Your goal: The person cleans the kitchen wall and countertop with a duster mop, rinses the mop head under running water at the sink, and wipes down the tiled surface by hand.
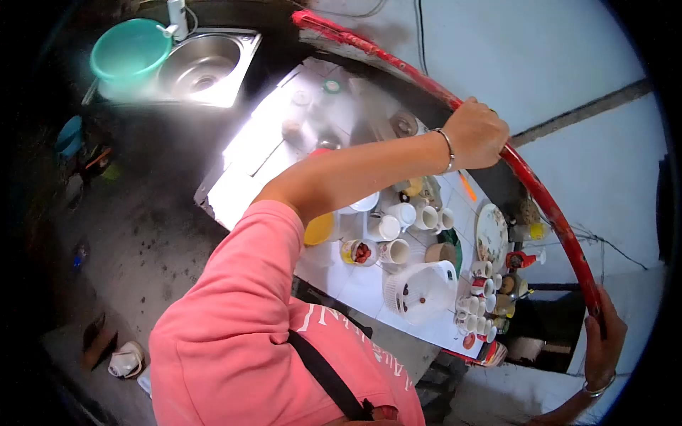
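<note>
A long red pole [543, 192] with scuffed paint slants across the upper right, looking curved in this wide view. My left hand [479, 133] is closed around its middle, a bracelet on the wrist and the pink-sleeved arm stretched over the table. Near the pole's lower end, my right hand [604, 337] grips it, also with a bracelet; part of its fingers is hidden. The far end of the pole [309, 20] reaches up towards the top middle, where the red is brighter and ragged.
Below my left arm, the white tiled table [334, 280] holds several mugs [394, 250], a white plastic basket [419, 291], a jar [357, 252] and a round patterned tray [491, 231]. A steel sink [202, 64] and green basin [131, 50] stand upper left. Pale wall [568, 64] lies behind the pole.
</note>
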Motion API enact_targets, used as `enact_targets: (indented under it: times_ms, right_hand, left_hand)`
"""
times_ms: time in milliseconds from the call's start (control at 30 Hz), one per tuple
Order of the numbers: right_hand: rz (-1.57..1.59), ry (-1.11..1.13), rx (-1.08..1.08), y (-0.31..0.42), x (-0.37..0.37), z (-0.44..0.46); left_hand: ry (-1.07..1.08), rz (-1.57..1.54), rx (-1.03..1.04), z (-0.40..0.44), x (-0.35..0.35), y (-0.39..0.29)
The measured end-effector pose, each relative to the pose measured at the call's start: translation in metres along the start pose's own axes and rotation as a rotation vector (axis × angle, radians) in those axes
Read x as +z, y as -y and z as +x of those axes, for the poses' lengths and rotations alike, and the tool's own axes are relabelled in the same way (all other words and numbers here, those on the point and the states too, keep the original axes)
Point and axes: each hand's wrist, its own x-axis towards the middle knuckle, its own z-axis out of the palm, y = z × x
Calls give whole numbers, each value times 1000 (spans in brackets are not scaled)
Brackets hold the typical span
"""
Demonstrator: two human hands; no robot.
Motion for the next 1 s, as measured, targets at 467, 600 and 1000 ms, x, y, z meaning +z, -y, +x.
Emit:
enact_targets:
  times_ms: [467, 600, 1000]
  right_hand:
    - [161, 337, 120, 79, 41, -6]
    - [373, 257, -152, 215, 74, 57]
    - [1211, 823, 106, 540, 287, 208]
  left_hand:
    - [624, 80, 219, -76, -132, -27]
    - [713, 98, 273, -115, -184, -4]
    - [1096, -46, 463, -270, -276, 57]
